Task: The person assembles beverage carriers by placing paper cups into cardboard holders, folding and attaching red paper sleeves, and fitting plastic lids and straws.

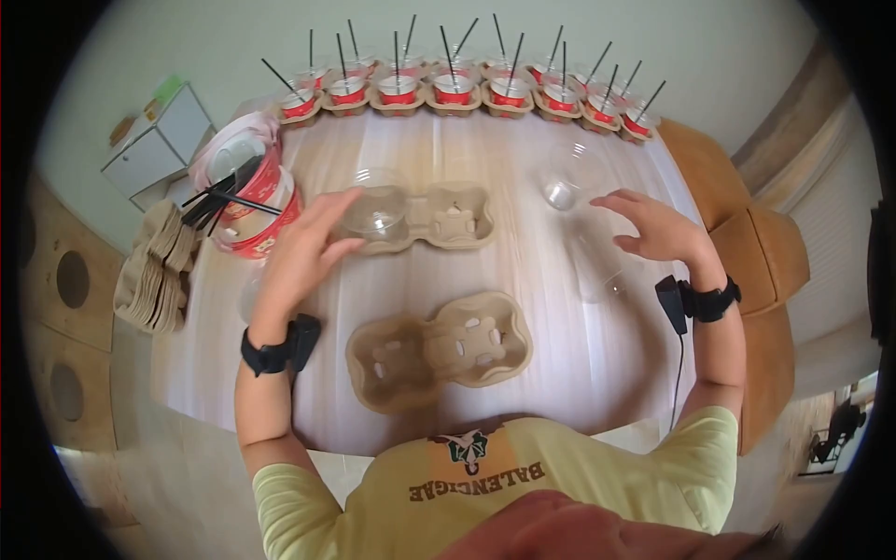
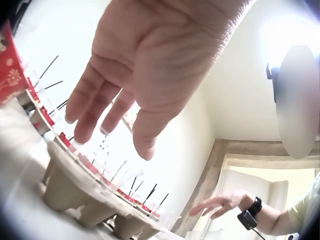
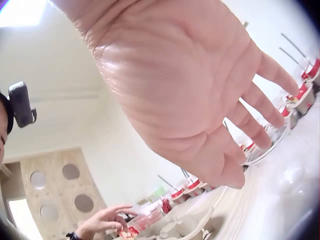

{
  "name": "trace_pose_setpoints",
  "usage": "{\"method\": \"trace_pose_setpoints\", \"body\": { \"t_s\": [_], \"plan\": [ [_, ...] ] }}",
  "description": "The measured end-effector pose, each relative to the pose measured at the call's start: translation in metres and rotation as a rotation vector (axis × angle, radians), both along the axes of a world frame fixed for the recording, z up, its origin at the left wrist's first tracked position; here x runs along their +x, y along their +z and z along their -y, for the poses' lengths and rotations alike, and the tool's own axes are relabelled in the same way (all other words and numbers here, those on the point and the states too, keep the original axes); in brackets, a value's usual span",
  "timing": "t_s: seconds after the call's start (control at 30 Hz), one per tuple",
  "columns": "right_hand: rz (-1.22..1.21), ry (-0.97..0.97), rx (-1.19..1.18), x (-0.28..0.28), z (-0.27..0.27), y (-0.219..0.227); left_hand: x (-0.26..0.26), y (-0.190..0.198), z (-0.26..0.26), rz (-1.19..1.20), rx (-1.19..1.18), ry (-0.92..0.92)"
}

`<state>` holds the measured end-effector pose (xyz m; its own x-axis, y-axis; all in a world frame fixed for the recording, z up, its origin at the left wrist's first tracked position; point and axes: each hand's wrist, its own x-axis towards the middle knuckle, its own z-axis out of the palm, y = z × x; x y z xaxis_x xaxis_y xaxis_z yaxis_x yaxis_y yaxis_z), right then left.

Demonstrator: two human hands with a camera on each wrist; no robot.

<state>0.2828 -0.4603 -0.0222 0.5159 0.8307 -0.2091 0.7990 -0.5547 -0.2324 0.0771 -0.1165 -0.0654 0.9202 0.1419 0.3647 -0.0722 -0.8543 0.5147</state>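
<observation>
In the head view my left hand (image 1: 313,243) hovers over the left end of a brown pulp cup carrier (image 1: 457,238), fingers extended and holding nothing. A clear plastic cup (image 1: 378,221) stands in that carrier's left compartment, right by the fingertips. My right hand (image 1: 653,226) is held above the table's right side, its fingers spread and loosely bent around nothing. Just left of it stands a clear plastic cup (image 1: 563,194), and another clear plastic piece (image 1: 602,285) lies nearer me. A second two-compartment carrier (image 1: 490,373) lies close to my body. Both wrist views show bare palms.
Along the far table edge stand several red-banded cups (image 1: 398,91) with black straws, set in carriers. At left are red-and-white buckets (image 1: 252,247), one topped with black straws (image 1: 233,198), and stacked carriers (image 1: 154,280). A brown leather seat (image 1: 765,261) borders the right side.
</observation>
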Motion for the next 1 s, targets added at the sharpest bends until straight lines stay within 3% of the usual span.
{"method": "trace_pose_setpoints", "body": {
  "t_s": [0.1,0.23,0.3,0.37,0.4,0.47,0.57,0.67,0.83,1.0],
  "plan": [
    [-0.164,0.074,0.154,-0.004,0.035,-0.008,-0.01,0.006,-0.006,0.016,-0.074,-0.012],
    [-0.21,0.041,0.174,-0.008,0.056,-0.042,-0.019,0.007,-0.014,-0.048,-0.187,-0.043],
    [-0.09,0.042,0.218,-0.014,0.048,-0.056,-0.019,-0.008,-0.026,-0.076,-0.207,-0.038],
    [0.037,-0.126,0.299,-0.009,0.043,-0.066,-0.023,-0.022,-0.033,-0.099,-0.226,-0.031],
    [0.037,-0.108,0.305,-0.009,0.037,-0.066,-0.025,-0.025,-0.034,-0.107,-0.236,-0.069],
    [-0.364,-0.427,0.63,-0.013,0.026,-0.059,-0.032,-0.027,-0.031,-0.127,-0.268,-0.095],
    [-0.5,-0.398,0.8,-0.024,-0.01,-0.033,-0.04,-0.032,-0.03,-0.185,-0.405,-0.046],
    [-0.466,-0.251,0.725,-0.02,-0.065,-0.028,-0.044,-0.049,-0.037,-0.199,-0.58,-0.029],
    [-0.38,-0.169,0.586,0.0,-0.128,-0.043,-0.052,-0.049,-0.043,-0.135,-0.471,-0.002],
    [-0.312,-0.246,0.353,0.01,-0.149,-0.073,-0.069,-0.036,-0.06,-0.012,-0.365,0.115]
  ]
}}
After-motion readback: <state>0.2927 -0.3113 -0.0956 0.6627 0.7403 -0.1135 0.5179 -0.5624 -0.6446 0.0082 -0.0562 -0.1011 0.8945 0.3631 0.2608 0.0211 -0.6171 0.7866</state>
